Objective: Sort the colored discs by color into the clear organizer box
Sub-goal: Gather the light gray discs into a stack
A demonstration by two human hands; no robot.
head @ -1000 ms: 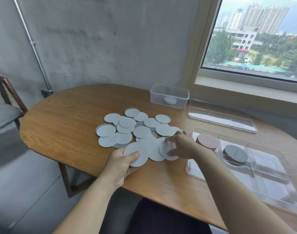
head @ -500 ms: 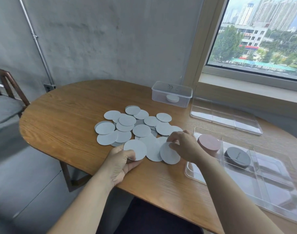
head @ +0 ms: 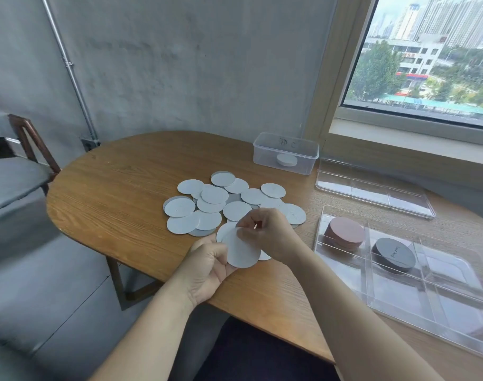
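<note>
The organizer [head: 451,270] is cut off at right. The left hand [head: 207,268] grips a disc [head: 241,253] from below; the right hand [head: 273,235] pinches its far edge.

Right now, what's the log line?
left hand: holds pale discs | right hand: pinches their top edge | box: pink stack, dark stack

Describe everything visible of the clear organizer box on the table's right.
The clear organizer box is a shallow, see-through plastic tray, open on top, split by thin upright walls into rectangular compartments. It lies flat on the wooden table, at its right side. One far compartment holds a pink stack of discs; the next to the right holds a dark grey stack. No discs show in the rest. The left hand and right hand, holding a pale disc, are apart from it.
</note>
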